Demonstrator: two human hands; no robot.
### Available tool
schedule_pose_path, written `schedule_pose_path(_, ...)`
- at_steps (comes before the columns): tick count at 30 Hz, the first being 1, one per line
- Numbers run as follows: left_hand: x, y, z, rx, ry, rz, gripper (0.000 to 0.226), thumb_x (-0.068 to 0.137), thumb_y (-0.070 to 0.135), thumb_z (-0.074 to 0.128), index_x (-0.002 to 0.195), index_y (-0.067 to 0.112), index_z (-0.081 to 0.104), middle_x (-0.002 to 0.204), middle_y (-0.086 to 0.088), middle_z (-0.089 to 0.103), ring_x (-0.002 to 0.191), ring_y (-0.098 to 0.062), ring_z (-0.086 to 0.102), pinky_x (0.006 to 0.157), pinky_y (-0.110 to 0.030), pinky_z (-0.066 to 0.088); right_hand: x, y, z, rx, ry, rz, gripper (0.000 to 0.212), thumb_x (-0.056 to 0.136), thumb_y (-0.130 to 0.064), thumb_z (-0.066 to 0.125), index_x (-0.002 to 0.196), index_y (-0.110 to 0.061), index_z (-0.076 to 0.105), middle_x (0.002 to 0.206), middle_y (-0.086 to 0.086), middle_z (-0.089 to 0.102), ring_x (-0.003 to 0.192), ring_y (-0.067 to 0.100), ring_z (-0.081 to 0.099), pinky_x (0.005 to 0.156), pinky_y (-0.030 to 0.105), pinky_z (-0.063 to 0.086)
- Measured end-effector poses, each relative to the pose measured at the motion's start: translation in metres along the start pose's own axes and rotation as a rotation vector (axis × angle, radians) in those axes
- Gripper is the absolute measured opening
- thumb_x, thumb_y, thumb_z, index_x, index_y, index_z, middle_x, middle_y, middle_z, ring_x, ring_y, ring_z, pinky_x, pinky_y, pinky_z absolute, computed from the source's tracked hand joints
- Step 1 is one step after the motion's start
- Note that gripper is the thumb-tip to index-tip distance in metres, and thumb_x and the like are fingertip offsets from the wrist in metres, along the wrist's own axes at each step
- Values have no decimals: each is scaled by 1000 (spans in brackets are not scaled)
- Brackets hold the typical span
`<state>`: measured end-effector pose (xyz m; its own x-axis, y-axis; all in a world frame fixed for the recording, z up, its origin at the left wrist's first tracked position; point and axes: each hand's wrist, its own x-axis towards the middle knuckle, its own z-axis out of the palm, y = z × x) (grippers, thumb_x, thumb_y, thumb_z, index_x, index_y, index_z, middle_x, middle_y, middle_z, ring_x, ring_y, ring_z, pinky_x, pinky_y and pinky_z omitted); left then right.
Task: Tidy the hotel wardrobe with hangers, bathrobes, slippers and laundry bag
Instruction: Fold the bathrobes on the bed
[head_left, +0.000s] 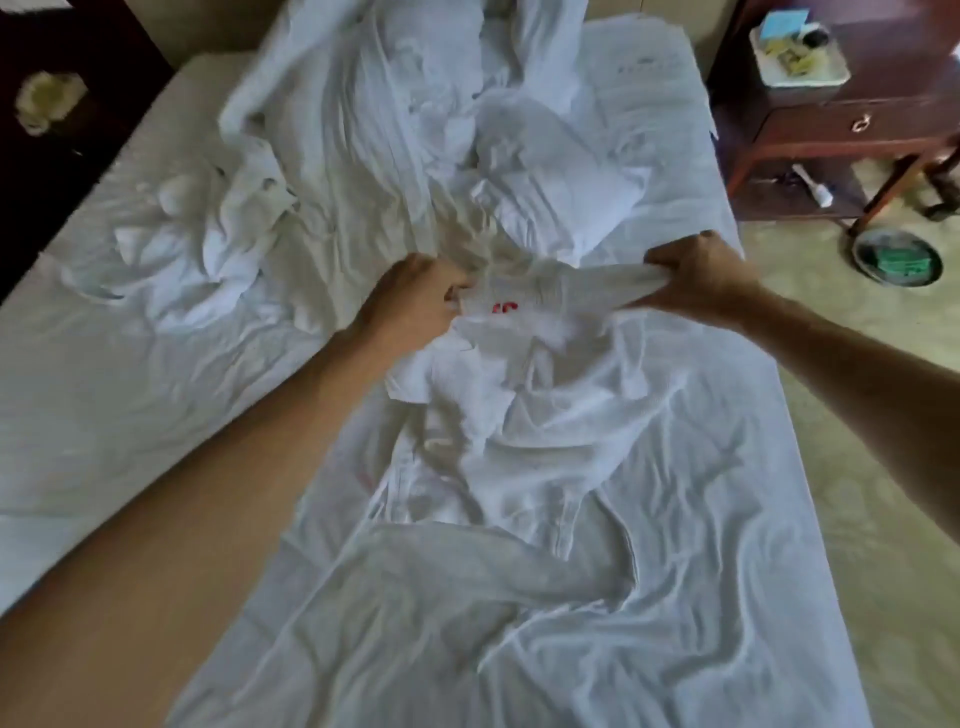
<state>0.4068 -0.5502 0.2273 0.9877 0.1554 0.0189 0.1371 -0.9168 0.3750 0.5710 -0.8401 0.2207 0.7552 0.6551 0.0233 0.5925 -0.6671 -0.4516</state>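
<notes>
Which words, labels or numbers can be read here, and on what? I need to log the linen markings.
Red mark on the white garment, between the left hand and right hand: too blurred to read.
Faint print on the sheet near the bed's far corner: too small to read.
Nothing else legible.

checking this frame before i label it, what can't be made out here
Head view, the only one:
- Red mark on the white garment: too blurred to read.
- Fingertips of the left hand and right hand: buried in bunched cloth.
- Items on the tray on the nightstand: too small and blurred.
- Linen pile: separate pieces indistinguishable.
- Wardrobe, hangers, slippers: not in frame.
</notes>
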Motion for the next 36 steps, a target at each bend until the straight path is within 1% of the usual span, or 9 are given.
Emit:
schedule_pose_path(2,-46,5,84,46,-175,-36,34,82,1,63,111,15,74,100,-10,74,96,-31,68,76,-35,49,-55,38,62,-148,-179,31,49,64,-58,84,82,-14,74,75,17,71,78,37,69,71,40,54)
schedule_pose_path(5,-119,14,197,1,-389,-63,37,82,1,58,112,20,70,106,-5,73,102,-30,67,79,-37,49,-135,86,150,-290,-420,65,36,73,-47,82,89,-16,75,82,13,75,86,36,73,75,45,58)
schedule_pose_path(11,-195,12,304,-50,-417,-128,21,84,11,64,100,21,72,96,-3,75,94,-29,70,71,-35,48,-215,112,227,-331,-496,121,20,78,-32,75,93,-19,71,85,5,75,87,31,72,72,39,57)
schedule_pose_path(15,-209,8,308,-115,-419,-100,30,87,17,68,115,26,69,111,6,72,104,-22,67,79,-34,52,-234,123,240,-224,-425,107,30,65,-11,84,91,-14,70,89,4,74,85,35,68,67,43,58)
schedule_pose_path(19,-213,8,302,-111,-555,20,59,78,40,70,134,23,58,129,6,58,116,-17,58,90,-38,53,-248,132,245,-236,-362,26,52,51,-16,92,97,-15,68,95,2,71,89,32,65,85,43,53)
schedule_pose_path(23,-207,19,302,-46,-321,189,52,79,38,57,125,15,63,112,0,53,97,-19,55,82,-35,50,-267,132,245,-184,-173,10,65,58,-22,89,117,-10,65,111,9,65,105,34,58,97,46,47)
schedule_pose_path(26,-197,34,315,-33,-163,182,39,87,25,57,123,13,61,116,-5,55,102,-23,57,85,-38,50,-290,121,244,-78,84,197,59,70,-15,78,125,-8,58,123,13,54,114,34,50,96,46,45)
schedule_pose_path(30,-165,65,332,-37,-113,232,31,88,19,56,117,11,63,111,-7,56,97,-26,58,82,-42,50,-317,113,255,61,329,448,47,78,-8,72,122,-7,55,116,12,55,104,30,56,85,47,53)
schedule_pose_path(36,-82,115,342,29,-69,385,34,87,15,64,121,12,62,112,-6,59,101,-26,58,82,-40,49,-301,93,263,287,353,809,58,84,-47,72,128,-16,51,116,1,56,95,19,60,75,39,52)
